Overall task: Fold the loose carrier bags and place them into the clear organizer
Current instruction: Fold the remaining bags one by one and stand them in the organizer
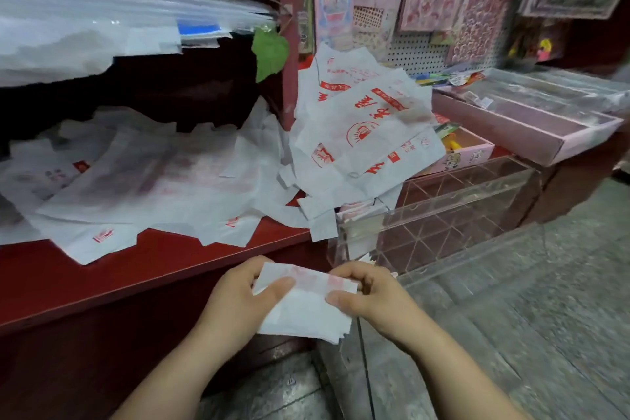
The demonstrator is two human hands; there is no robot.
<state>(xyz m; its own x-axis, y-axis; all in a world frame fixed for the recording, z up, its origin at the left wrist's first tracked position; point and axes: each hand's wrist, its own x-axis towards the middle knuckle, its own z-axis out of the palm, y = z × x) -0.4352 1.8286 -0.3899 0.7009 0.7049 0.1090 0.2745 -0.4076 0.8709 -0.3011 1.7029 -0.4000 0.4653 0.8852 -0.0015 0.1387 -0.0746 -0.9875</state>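
Red shelf [102, 283], loose bags [153, 181]; clear organizer [460, 201] adjacent; left hand [238, 293], right hand [371, 293] pinch folded bag [303, 314].

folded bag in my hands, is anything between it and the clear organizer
Nothing lies between the folded bag, gripped by the left hand and right hand, and the clear organizer beyond it. But the pile of loose bags droops over the organizer's left end, covering compartments there; the rest look open.
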